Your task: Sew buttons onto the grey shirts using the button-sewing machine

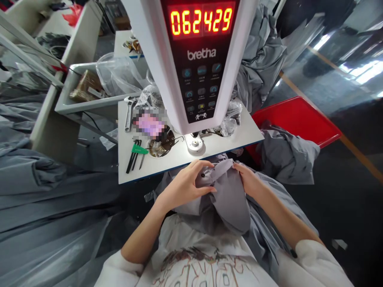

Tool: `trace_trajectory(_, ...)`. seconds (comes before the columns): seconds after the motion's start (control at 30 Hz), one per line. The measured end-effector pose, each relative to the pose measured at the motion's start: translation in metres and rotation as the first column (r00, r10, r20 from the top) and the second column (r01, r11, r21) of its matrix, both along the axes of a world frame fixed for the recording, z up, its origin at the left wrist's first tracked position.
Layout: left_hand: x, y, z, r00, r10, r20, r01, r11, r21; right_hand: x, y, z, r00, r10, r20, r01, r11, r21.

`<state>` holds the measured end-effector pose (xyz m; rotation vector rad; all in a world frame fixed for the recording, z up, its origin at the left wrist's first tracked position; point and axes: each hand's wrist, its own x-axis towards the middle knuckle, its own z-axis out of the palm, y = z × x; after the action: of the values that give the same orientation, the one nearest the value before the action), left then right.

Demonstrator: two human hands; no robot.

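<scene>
A grey garment [230,195] lies over my lap, just in front of the table edge. My left hand [191,181] holds its left part, thumb and fingers on either side of a small dark button [203,175]. On the right, my right hand [247,175] pinches the folded edge of the same cloth. Above my hands stands a white machine head [161,59] with a red display reading 062429. Below the head, a round metal base [195,144] sits on the white table [167,165].
Hex keys in a green holder [139,150], a wrench [128,114] and a dish of small metal parts [160,147] lie on the table's left. A red bin [299,119] with grey cloth stands at the right. Grey fabric [44,223] is piled at the left.
</scene>
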<state>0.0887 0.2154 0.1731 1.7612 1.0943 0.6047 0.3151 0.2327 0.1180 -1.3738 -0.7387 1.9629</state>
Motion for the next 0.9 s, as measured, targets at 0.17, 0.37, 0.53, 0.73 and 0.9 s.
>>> trace_trajectory(0.17, -0.002, 0.001, -0.009, 0.998, 0.054, -0.017, -0.051, 0.993, 0.109, 0.002, -0.007, 0.004, 0.924, -0.050, 0.379, -0.140, 0.878, 0.457)
trace_trajectory(0.37, 0.005, 0.001, -0.002, 0.963, 0.265, -0.039, -0.257, 0.955, 0.146, -0.017, -0.041, 0.019, 0.669, -0.413, 0.618, -0.662, 0.046, 0.748)
trace_trajectory(0.53, 0.003, 0.002, 0.000, 0.934, 0.356, -0.022, -0.354, 0.933, 0.057, -0.018, -0.041, 0.029, 0.462, -0.228, 0.857, -0.885, -0.056, 0.462)
trace_trajectory(0.73, -0.004, 0.008, -0.007, 0.903, 0.392, 0.177, -0.369, 0.917, -0.150, 0.036, -0.012, 0.042, 0.845, 0.103, 0.524, -0.525, 0.341, 0.780)
trace_trajectory(0.9, 0.003, 0.017, -0.016, 0.914, 0.342, 0.217, -0.286, 0.925, -0.251, 0.049, 0.013, 0.021, 0.738, -0.188, 0.648, -0.439, 0.595, 0.673)
